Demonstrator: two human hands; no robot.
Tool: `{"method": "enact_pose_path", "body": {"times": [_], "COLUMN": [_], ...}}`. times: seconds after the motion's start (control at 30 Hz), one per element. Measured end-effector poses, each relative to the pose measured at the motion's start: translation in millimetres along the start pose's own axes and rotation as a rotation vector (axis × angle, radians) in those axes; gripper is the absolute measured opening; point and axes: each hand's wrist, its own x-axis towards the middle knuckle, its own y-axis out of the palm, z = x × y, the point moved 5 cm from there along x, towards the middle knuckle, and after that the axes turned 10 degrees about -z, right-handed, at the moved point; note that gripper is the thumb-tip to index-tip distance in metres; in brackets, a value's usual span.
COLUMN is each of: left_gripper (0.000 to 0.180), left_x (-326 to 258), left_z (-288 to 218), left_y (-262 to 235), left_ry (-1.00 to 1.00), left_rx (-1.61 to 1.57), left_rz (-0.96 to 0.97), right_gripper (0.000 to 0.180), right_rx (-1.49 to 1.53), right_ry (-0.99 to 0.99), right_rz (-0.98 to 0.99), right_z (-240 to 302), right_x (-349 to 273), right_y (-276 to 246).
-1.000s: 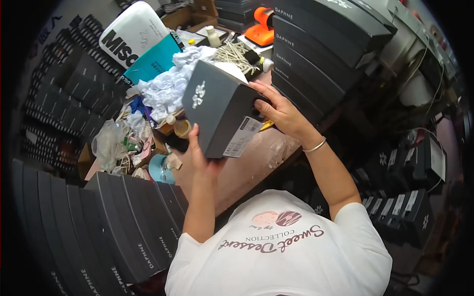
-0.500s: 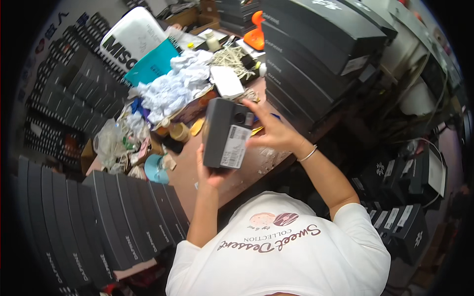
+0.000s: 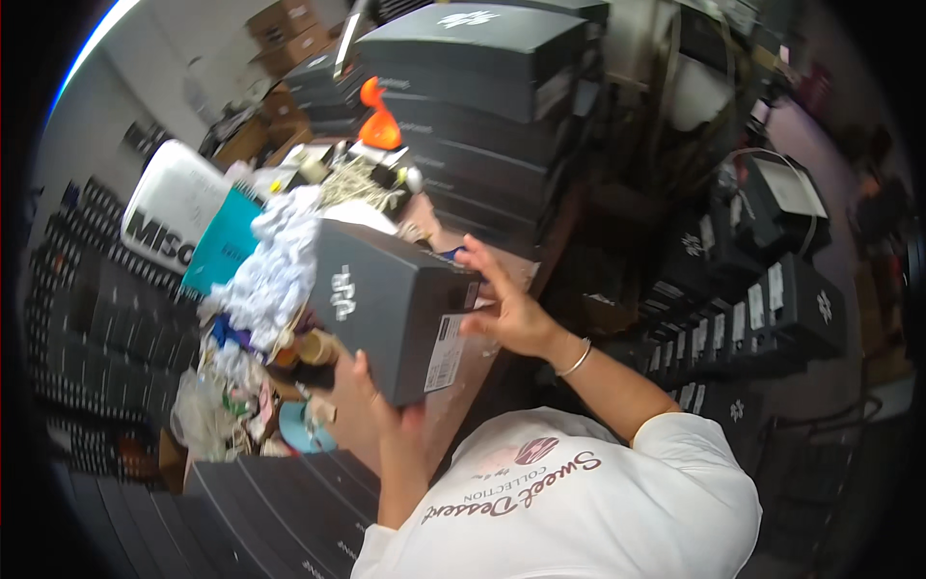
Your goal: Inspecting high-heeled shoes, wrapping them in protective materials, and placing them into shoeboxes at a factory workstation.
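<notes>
Tilted in front of me over the table is a dark grey shoebox with a pale emblem on its lid and a white label on its end. My left hand holds it from underneath, thumb against the near side and the other fingers partly hidden below. At the labelled end, my right hand curves its spread fingers and thumb around the box's right edge. The box's contents are hidden.
Stacked dark shoeboxes rise behind the table, with more in rows at left and right. White crumpled paper, a teal bag, an orange object and plastic bags clutter the table's left side.
The view has swung to the right. The shoebox has turned so its lid with the emblem now shows, and it appears larger. Both hands stay at it.
</notes>
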Motion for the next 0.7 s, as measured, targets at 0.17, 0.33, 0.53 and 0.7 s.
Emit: {"method": "enact_pose_path", "body": {"times": [0.17, 0.33, 0.53, 0.7], "left_gripper": [0.065, 0.109, 0.110, 0.092], "left_x": [-12, -28, 4, 34], "left_z": [-12, 13, 40, 48], "left_y": [80, 235, 268, 229], "left_ry": [0.562, 0.957, 1.139, 1.084], "left_rx": [0.271, 0.556, 0.769, 0.909], "left_rz": [0.290, 0.780, 0.899, 0.507], "right_gripper": [0.127, 0.068, 0.047, 0.061], "right_rx": [0.557, 0.651, 0.735, 0.294], "right_ry": [0.027, -0.380, -0.444, -0.137], "right_rz": [-0.213, -0.520, -0.578, -0.773], "right_z": [40, 60, 203, 202], "right_x": [-10, 37, 166, 318], "right_y": [2, -96, -266, -370]}}
